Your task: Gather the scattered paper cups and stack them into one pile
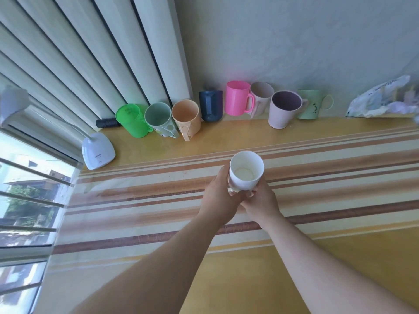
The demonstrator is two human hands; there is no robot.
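A white paper cup stands upright with its mouth open over the striped table, near the middle. Both hands hold it at its lower part. My left hand wraps its left side and my right hand grips its right side and base. A second white rim shows just below the cup between my fingers, so it may be a stack; my hands hide the bottom. No other loose paper cup is in view.
Along the back wall stands a row of several plastic mugs, from a green one to a pink one and a pale green one. A white desk lamp sits at the left, a plastic bag at the far right.
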